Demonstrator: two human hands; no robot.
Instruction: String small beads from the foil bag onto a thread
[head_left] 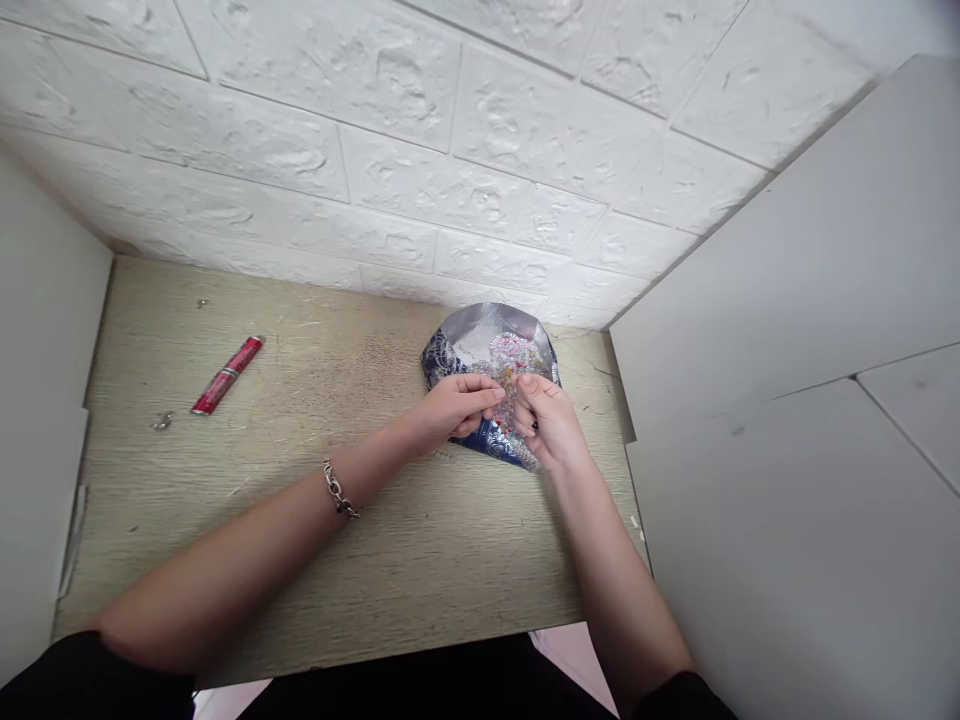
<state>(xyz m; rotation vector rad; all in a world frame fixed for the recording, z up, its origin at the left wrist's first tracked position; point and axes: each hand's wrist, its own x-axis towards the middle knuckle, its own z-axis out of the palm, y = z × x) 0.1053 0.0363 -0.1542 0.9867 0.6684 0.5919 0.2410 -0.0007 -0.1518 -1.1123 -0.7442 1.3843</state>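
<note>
- At the far right of the table (360, 560), against the white brick-pattern wall: one foil bag (480, 345), blue-patterned outside and silver inside, lying with its mouth spread wide.
- Contents of bag: a heap of small beads (510, 352), pink, white and mixed colours, filling the open mouth; no count possible.
- Left hand (457, 405): fingers drawn together in a pinch over the bag's near edge, on something too small to identify.
- Right hand (551, 420): fingers likewise closed, tips meeting those of the left hand just above the beads; what they gripped could not be told.
- Left wrist: one metal chain bracelet (340, 491).
- Progress, as judged: bag already opened and beads exposed; work on a single small piece appeared under way, bulk of beads remaining in the bag.
- Elsewhere on table, well apart to the left: one red tube (226, 375); one small metal clasp (163, 421) beside it; a second tiny metal bit (201, 303) near the wall.
</note>
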